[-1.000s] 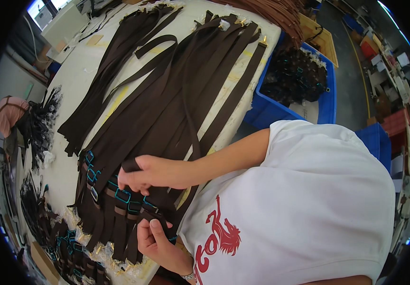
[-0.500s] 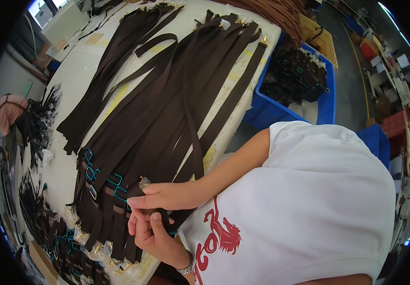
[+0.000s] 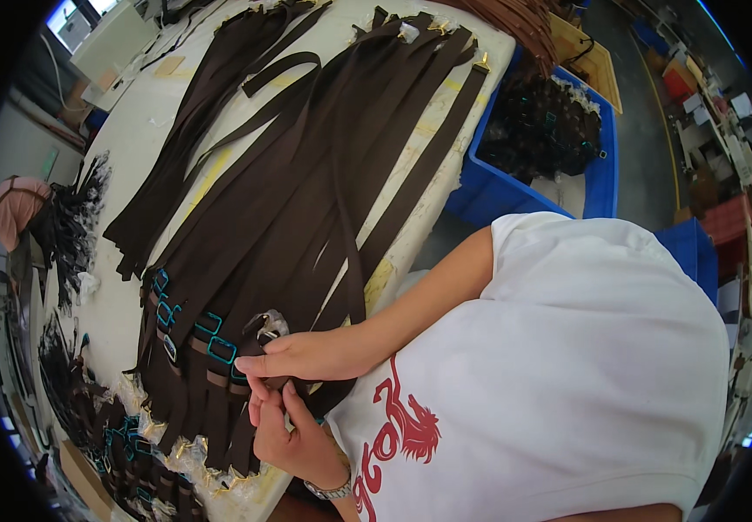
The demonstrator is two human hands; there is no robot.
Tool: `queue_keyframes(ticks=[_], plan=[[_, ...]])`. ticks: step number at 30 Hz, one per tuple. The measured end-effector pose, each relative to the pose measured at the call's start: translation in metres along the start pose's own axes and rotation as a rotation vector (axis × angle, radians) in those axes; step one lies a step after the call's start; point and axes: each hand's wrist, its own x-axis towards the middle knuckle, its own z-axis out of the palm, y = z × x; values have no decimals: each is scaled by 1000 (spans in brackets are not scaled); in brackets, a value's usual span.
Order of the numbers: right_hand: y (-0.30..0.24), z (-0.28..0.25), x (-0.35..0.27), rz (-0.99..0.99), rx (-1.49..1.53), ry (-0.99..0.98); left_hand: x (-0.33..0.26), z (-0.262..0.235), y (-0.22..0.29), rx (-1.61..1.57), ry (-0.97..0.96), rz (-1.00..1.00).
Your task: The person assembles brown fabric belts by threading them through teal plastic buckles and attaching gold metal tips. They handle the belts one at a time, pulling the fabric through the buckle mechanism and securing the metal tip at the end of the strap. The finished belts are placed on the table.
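Dark brown straps [image 3: 280, 209] lie in a long bundle across the table, with teal rectangular buckles [image 3: 222, 350] near their lower ends. My right hand [image 3: 306, 355] is closed at the bundle's near side, thumb and fingers pinched on a dark strap. Just above its knuckles a fitting in clear plastic wrap [image 3: 273, 324] sticks out. My left hand [image 3: 291, 439], with a wristwatch [image 3: 328, 490], is right below; its thumb and fingers pinch at the same dark strap, whose gripped part is mostly hidden. The two hands' fingertips are close together.
The white table [image 3: 124, 139] holds another strap bundle [image 3: 193, 148] and plastic-wrapped metal ends [image 3: 189, 461]. A blue crate [image 3: 607, 183] with dark straps stands beyond the table's edge, near a yellow crate [image 3: 602, 78]. At the far left, a person in pink [image 3: 17, 209] bends over.
The plastic-wrapped fitting now shows more fully above my right hand. My left hand has shifted slightly right, and the dark loop between its fingers shows less. The view has moved a little.
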Motion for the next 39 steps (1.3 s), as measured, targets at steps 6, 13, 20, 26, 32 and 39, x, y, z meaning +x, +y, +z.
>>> queue_keyframes(ticks=[6, 13, 20, 26, 32, 39], plan=[[6, 9, -2, -35, -19, 96, -6, 19, -28, 155, 104, -5], [5, 2, -10, 35, -615, 212, 10, 13, -19, 98, 38, 84], [-5, 4, -7, 24, -335, -250, 30, -78, 7, 364, -238, 347], [-9, -1, 2, 230, -221, -505, 31, -99, -9, 523, -685, 524], [-36, 1, -3, 88, -864, -536, 11, -86, -30, -401, -505, -362], [-36, 3, -15, -539, -1309, -72, -19, -78, -14, -840, 69, -741]])
